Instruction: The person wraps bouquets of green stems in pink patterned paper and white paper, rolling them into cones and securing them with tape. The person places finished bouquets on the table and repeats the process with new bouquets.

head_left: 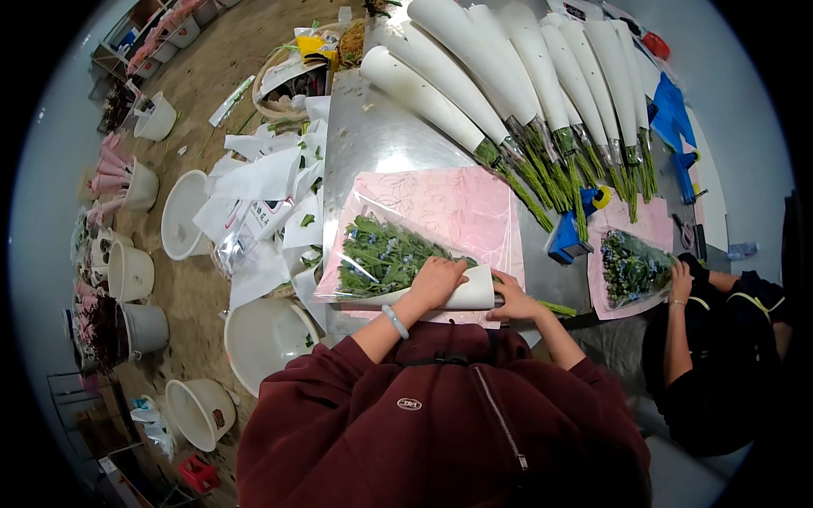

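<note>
Before me lies a bouquet (387,257) of green leaves and small blue flowers in clear film, its stems (556,308) pointing right. White wrapping paper (473,289) is folded up along its near side. My left hand (438,282) presses and holds this paper against the bouquet, a pale bangle on its wrist. At the paper's right end, my right hand (513,297) grips the edge near the stems, thumb and fingers spread around it. Pink patterned paper (444,197) lies under the bouquet on the metal table (356,127).
Several white-wrapped bouquets (508,70) fan across the back of the table. A blue tape dispenser (568,235) stands right of me. Beyond it, a co-worker's hand (681,280) touches another bouquet (625,270). Paper scraps (254,190) and white buckets (270,340) are at the left.
</note>
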Motion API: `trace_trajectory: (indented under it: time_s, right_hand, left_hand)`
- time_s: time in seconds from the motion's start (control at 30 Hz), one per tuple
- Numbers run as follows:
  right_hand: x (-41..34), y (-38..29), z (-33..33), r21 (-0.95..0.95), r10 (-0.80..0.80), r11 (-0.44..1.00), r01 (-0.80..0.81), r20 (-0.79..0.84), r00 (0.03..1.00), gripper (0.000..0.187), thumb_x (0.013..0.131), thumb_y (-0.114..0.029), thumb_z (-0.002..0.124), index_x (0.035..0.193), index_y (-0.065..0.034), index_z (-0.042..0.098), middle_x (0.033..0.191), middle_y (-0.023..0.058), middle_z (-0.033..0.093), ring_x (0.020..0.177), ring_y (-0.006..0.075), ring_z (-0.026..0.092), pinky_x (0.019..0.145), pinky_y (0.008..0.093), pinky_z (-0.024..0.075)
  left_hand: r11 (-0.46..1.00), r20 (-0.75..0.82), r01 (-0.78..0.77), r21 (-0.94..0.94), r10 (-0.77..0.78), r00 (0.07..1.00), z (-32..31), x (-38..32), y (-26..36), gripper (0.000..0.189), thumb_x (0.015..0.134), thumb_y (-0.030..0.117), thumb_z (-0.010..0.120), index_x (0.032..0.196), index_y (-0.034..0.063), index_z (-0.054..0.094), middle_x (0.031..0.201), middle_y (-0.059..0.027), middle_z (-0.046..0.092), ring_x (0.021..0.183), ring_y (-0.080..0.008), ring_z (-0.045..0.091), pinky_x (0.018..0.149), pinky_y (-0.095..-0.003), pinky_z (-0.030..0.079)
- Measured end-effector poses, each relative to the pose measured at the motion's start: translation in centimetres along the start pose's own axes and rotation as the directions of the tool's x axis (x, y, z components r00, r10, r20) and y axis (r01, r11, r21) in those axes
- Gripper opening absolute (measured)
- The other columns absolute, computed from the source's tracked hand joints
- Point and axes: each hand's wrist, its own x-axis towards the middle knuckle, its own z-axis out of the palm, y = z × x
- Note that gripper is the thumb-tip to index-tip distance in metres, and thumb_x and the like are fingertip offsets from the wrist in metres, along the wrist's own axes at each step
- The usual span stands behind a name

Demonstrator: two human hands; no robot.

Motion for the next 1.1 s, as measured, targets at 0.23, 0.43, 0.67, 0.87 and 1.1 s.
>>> trace_trajectory:
  time_s: [0.23, 0.43, 0.67, 0.87, 1.1]
  right_hand:
    - [3.8, -0.6, 4.0, 0.421, 0.267, 0.905, -0.052, -0.470, 0.842, 0.044, 0.081, -0.022, 0.061, 0.116, 0.0028, 0.051, 0.131, 0.0201, 0.043, 0.119, 0.0314, 0.043, 0.099, 0.0351, 0.0334]
    - [2.9, -1.5, 5.4, 0.220, 0.245, 0.964, -0.151, -0.504, 0.828, 0.042, 0.082, -0.021, 0.060, 0.116, 0.0014, 0.052, 0.109, 0.0222, 0.056, 0.101, 0.0379, 0.051, 0.089, 0.0421, 0.0396]
    - [2.9, -3.0, 3.5, 0.242, 0.195, 0.967, -0.083, -0.486, 0.852, 0.026, 0.081, -0.027, 0.058, 0.089, -0.0040, 0.063, 0.082, 0.0155, 0.062, 0.082, 0.0350, 0.054, 0.075, 0.0416, 0.0421]
    - [2.9, -2.3, 4.4, 0.251, 0.217, 0.963, -0.097, -0.510, 0.832, 0.026, 0.084, -0.027, 0.055, 0.078, -0.0020, 0.060, 0.075, 0.0168, 0.058, 0.077, 0.0338, 0.052, 0.071, 0.0407, 0.0416]
    - [2.3, -4.1, 4.7, 0.411, 0.429, 0.882, -0.230, -0.501, 0.751, 0.029, 0.085, -0.030, 0.053, 0.078, -0.0027, 0.059, 0.072, 0.0190, 0.058, 0.073, 0.0371, 0.055, 0.065, 0.0431, 0.0423]
  left_hand:
    - [0.999, 0.023, 0.043, -0.028, -0.042, 0.999, 0.1, 0.7, -0.2, 0.024, 0.085, 0.028, 0.052, 0.085, 0.0045, 0.053, 0.073, -0.0141, 0.060, 0.072, -0.0314, 0.059, 0.067, -0.0409, 0.043]
    - [0.969, 0.176, 0.245, -0.023, -0.237, 0.955, 0.1, 1.3, 0.2, 0.037, 0.075, 0.036, 0.063, 0.093, 0.0045, 0.059, 0.080, -0.0175, 0.063, 0.076, -0.0355, 0.061, 0.068, -0.0461, 0.047]
    - [0.987, 0.224, 0.018, 0.157, -0.053, 0.973, -1.7, 5.0, -1.1, 0.052, 0.070, 0.055, 0.062, 0.087, 0.0052, 0.067, 0.092, -0.0206, 0.063, 0.087, -0.0312, 0.062, 0.082, -0.0412, 0.045]
    - [0.982, 0.442, 0.187, -0.025, -0.157, 0.883, 0.2, 5.3, -3.9, 0.050, 0.087, 0.049, 0.041, 0.090, 0.0051, 0.065, 0.091, -0.0200, 0.064, 0.088, -0.0350, 0.061, 0.082, -0.0427, 0.044]
    - [0.965, 0.488, 0.260, 0.024, -0.238, 0.840, -0.5, 3.3, -3.1, 0.045, 0.089, 0.045, 0.036, 0.101, 0.0085, 0.060, 0.090, -0.0198, 0.064, 0.088, -0.0375, 0.059, 0.078, -0.0451, 0.045]
